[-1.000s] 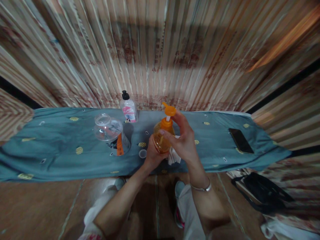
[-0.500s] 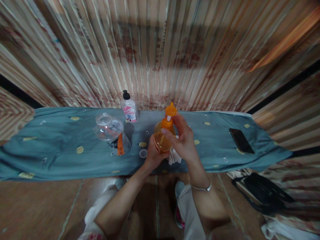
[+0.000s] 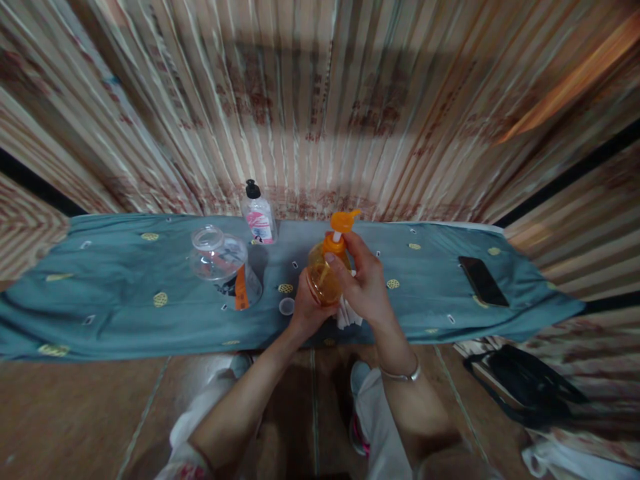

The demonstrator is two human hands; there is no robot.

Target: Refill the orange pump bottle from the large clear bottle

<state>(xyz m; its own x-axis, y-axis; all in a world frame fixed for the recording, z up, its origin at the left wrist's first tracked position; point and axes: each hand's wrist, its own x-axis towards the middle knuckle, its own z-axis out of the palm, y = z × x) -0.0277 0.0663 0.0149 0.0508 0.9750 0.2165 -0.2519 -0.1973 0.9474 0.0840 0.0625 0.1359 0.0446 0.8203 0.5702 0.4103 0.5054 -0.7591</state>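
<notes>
An orange see-through pump bottle (image 3: 325, 275) is between my hands, above the cloth-covered table. My left hand (image 3: 309, 308) wraps round its lower left side. The thumb and fingers of my right hand (image 3: 364, 275) close round the collar of the orange pump head (image 3: 344, 221), whose spout points right. A crumpled white tissue (image 3: 349, 315) lies below my right hand, partly hidden. Just left of my left hand is a small clear round cap (image 3: 287, 307).
A clear plastic jar (image 3: 220, 263) with an orange label stands on the left of the blue-green cloth (image 3: 120, 293). Behind it is a clear bottle (image 3: 260, 223) with a black top. A phone (image 3: 483, 281) lies at the right; a black bag (image 3: 525, 383) is lower right.
The pump head has turned so its spout, which pointed away from me, now points right. My right hand has shifted slightly at the collar; my left hand has stayed put.
</notes>
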